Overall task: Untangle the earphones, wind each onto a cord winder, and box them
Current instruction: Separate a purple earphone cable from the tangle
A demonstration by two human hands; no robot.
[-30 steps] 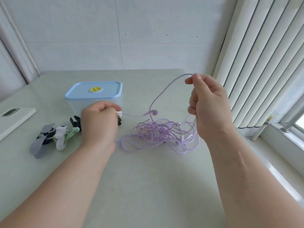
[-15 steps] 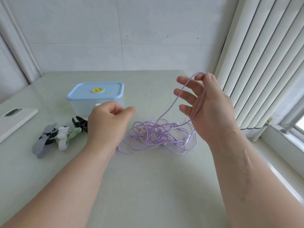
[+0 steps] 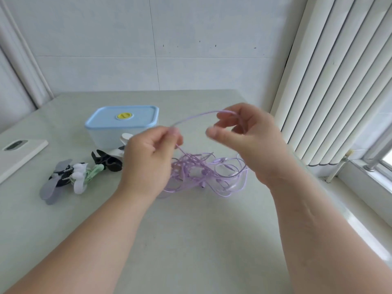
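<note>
box [image 3: 122, 126] and winders [image 3: 80, 174] crowd left, bare table [image 3: 191, 240] near

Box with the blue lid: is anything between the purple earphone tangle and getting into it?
Yes: the blue lid is on the box, closing it. The earphone tangle lies right of it, one strand held up between the left hand and right hand.

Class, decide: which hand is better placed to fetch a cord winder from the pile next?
Left, likely: the left hand sits nearest the small plastic cord winders; the right hand, pinching the thin purple earphone cable, is farther right.
</note>
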